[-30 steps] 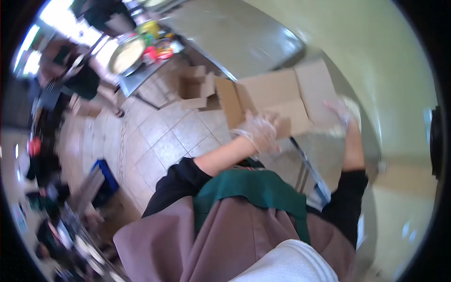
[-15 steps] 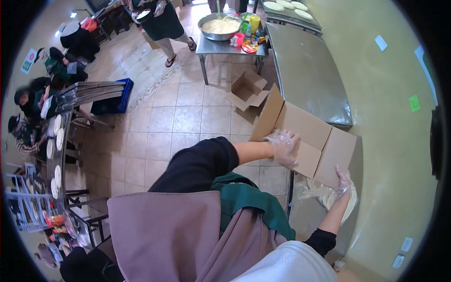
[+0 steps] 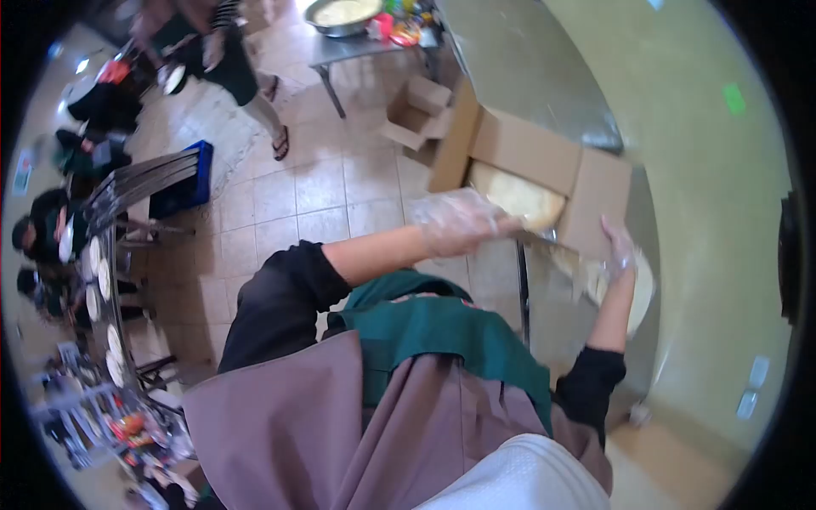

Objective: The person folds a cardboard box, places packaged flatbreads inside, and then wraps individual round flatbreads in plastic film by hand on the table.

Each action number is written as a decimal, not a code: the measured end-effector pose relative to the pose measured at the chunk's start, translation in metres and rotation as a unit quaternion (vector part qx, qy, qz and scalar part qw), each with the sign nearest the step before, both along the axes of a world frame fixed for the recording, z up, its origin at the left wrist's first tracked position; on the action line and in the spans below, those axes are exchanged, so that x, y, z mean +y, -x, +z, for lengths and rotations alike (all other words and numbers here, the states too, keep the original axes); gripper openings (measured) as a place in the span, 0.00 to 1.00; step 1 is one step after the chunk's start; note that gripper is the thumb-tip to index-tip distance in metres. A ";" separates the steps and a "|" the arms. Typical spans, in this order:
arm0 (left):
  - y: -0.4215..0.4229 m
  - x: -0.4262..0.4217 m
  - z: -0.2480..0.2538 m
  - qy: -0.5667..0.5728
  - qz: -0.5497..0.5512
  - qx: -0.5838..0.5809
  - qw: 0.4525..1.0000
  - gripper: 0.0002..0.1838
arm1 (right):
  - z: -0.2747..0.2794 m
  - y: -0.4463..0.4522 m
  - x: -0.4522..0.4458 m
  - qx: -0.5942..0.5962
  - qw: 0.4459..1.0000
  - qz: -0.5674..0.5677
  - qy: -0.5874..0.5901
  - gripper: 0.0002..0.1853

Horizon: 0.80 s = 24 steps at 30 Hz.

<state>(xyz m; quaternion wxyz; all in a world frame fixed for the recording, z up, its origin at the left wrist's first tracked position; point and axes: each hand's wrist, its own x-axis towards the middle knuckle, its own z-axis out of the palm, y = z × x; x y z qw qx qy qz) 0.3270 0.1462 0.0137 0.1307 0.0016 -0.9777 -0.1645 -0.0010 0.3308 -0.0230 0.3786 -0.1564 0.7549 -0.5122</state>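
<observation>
An open cardboard box (image 3: pixel 531 153) stands with its flaps spread, and pale round flatbreads (image 3: pixel 518 197) show inside it. My left hand (image 3: pixel 459 223), in a clear plastic glove, is at the box's near left side; its fingers are blurred and pressed together, and what they hold, if anything, cannot be made out. My right hand (image 3: pixel 620 246), also gloved, has its thumb and fingers on the right flap (image 3: pixel 599 200). Beneath that hand, more pale flatbread (image 3: pixel 637 293) and clear plastic lie on the metal table.
A smaller open box (image 3: pixel 416 115) is on the floor behind. A side table (image 3: pixel 365 49) bears a bowl of pale food (image 3: pixel 342 13). At the upper left a person (image 3: pixel 212 59) stands; others work along a table with flatbreads at the left.
The near flap that my left hand was touching no longer covers the opening, and flatbreads now show inside. My left hand has moved left. My right hand stays at the right flap.
</observation>
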 end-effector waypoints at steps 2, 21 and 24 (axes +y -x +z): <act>-0.008 0.017 -0.013 0.005 -0.015 -0.001 1.000 0.23 | -0.022 0.016 0.001 -0.017 1.000 -0.016 -0.020 0.31; 0.075 0.030 -0.080 0.326 0.046 0.030 0.944 0.17 | 0.001 0.004 0.008 -0.043 0.997 -0.044 -0.036 0.34; 0.138 -0.009 -0.022 0.151 0.094 -0.078 0.981 0.25 | -0.002 0.007 0.011 -0.061 0.997 -0.039 -0.020 0.35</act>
